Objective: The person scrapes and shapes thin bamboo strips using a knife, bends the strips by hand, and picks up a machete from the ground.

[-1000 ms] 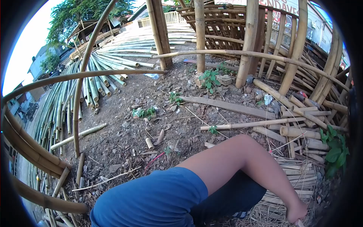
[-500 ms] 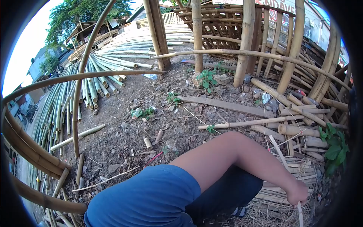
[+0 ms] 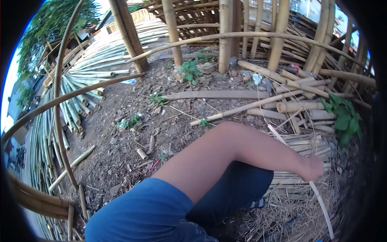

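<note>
My left hand (image 3: pixel 313 168), at the right of the head view, is closed around a pale, thin bamboo strip (image 3: pixel 321 203). One end of the strip sticks out up and left of the fist; the longer part curves down toward the bottom edge. The fingers are slightly blurred. Below and beside the hand lie short split bamboo pieces (image 3: pixel 318 142) in a stack. Dry bamboo shavings (image 3: pixel 278 213) cover the ground under the strip. My bent left arm in a blue sleeve crosses in front of my dark-clothed leg (image 3: pixel 246 189). My right hand is out of view.
Cut bamboo poles (image 3: pixel 298 107) lie piled at the right beside a leafy plant (image 3: pixel 346 121). A flat plank (image 3: pixel 217 94) rests on littered soil. Upright bamboo posts (image 3: pixel 225 40) and curved poles stand ahead. Long green bamboo poles (image 3: pixel 76 105) spread out at the left.
My left hand has moved upward in the view with the strip, so more of the strip's lower part shows. The camera has turned a little right and down.
</note>
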Demonstrator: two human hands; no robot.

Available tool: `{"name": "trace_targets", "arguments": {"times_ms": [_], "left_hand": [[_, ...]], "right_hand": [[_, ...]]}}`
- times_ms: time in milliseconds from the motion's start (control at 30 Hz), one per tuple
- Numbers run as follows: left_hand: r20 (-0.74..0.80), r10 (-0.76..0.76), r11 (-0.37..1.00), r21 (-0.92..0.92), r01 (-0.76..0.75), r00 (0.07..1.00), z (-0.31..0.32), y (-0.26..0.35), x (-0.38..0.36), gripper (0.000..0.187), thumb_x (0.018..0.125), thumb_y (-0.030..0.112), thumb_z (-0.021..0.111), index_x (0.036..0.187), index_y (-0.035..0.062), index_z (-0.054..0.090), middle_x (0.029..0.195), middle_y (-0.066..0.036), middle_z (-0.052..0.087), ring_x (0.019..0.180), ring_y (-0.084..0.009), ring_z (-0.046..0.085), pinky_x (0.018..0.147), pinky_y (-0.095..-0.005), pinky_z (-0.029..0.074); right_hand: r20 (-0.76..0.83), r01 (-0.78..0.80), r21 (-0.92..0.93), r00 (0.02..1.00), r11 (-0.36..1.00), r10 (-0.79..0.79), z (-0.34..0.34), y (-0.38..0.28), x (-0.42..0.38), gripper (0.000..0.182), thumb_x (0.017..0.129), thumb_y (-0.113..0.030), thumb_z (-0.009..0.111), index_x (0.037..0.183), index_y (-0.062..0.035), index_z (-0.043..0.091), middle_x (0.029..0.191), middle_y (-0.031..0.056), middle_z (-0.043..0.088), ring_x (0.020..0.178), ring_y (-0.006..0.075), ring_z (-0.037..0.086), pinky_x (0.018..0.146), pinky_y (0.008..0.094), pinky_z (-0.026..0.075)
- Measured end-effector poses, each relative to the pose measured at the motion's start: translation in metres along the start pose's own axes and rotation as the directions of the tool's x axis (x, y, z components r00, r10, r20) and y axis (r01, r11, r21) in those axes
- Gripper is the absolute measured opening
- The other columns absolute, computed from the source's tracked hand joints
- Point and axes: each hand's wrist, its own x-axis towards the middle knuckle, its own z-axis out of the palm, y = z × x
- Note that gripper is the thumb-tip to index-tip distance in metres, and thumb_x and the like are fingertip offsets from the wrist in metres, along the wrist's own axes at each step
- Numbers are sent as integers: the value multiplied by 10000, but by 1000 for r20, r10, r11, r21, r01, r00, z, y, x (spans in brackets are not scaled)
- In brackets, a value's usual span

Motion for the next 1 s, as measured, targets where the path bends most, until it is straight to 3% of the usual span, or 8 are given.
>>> {"name": "trace_targets", "arguments": {"times_ms": [33, 67, 100, 167, 200, 433, 700, 1000], "left_hand": [[-53, 16, 999, -43, -19, 998, 3, -1, 2, 158, 653, 136, 720, 804, 90, 727, 796, -112, 691, 783, -312, 686, 622, -436, 548], [-52, 17, 997, -70, -21, 999, -15, 4, -9, 117, 655, 90, 690, 769, 75, 716, 772, -140, 683, 773, -333, 684, 613, -438, 547], [-144, 19, 999, -47, -26, 989, -14, 6, -7, 89, 647, 66, 670, 729, 51, 699, 759, -168, 675, 764, -348, 682, 611, -441, 549], [-188, 0, 1000, 8, 1, 982, -22, 16, -4, 85, 644, 33, 646, 716, 42, 690, 728, -174, 660, 753, -349, 681, 616, -452, 550], [-299, 83, 996, 58, -69, 951, -13, 12, 2, 100, 646, 13, 643, 722, 50, 697, 716, -144, 660, 739, -331, 678, 624, -434, 545], [-609, 284, 945, 49, -322, 741, -14, 32, 11, 148, 658, -60, 637, 761, 42, 662, 708, -92, 617, 726, -290, 606, 670, -407, 489], [-565, 321, 935, 61, -349, 760, -27, 46, 4, 179, 722, -84, 619, 879, 2, 628, 857, -135, 593, 817, -319, 575, 729, -412, 458], [-239, 268, 937, -159, -310, 933, -26, 49, -8, 155, 862, -12, 562, 1015, -25, 580, 948, -220, 596, 879, -420, 573, 756, -483, 439]], "right_hand": [[-118, -144, 227, 978, 963, 174, 35, -8, -27, 484, 910, -499, 616, 1057, -47, 524, 724, 48, 606, 473, 64, 441, 413, 197, 324], [-51, 59, 178, 997, 982, -51, -3, -4, -5, 320, 973, -427, 547, 915, -117, 494, 569, -31, 345, 452, 56, 270, 405, 217, 259], [45, 62, 300, 996, 952, -79, 6, -13, -25, 267, 971, -357, 578, 861, -141, 467, 610, -38, 361, 487, 65, 277, 435, 233, 251], [-160, 141, 283, 982, 949, -98, 21, -33, -49, 319, 962, -362, 577, 938, -58, 482, 658, -32, 337, 502, 71, 272, 463, 219, 263], [-80, 126, 348, 991, 929, -104, -8, -24, -30, 304, 935, -370, 620, 983, -90, 514, 815, -9, 452, 521, 71, 312, 475, 231, 281], [-174, 167, 382, 979, 909, -107, -15, -61, -69, 376, 937, -395, 601, 945, -39, 478, 694, -6, 380, 512, 80, 323, 458, 231, 278], [87, -138, 322, 989, 937, 116, -46, -71, -85, 378, 1028, -330, 449, 1125, 30, 511, 691, 34, 453, 519, 94, 375, 467, 248, 299], [126, 43, 301, 988, 953, -85, -55, -85, -103, 397, 959, -331, 591, 1151, 9, 516, 675, 16, 446, 508, 102, 416, 450, 254, 311]]}}
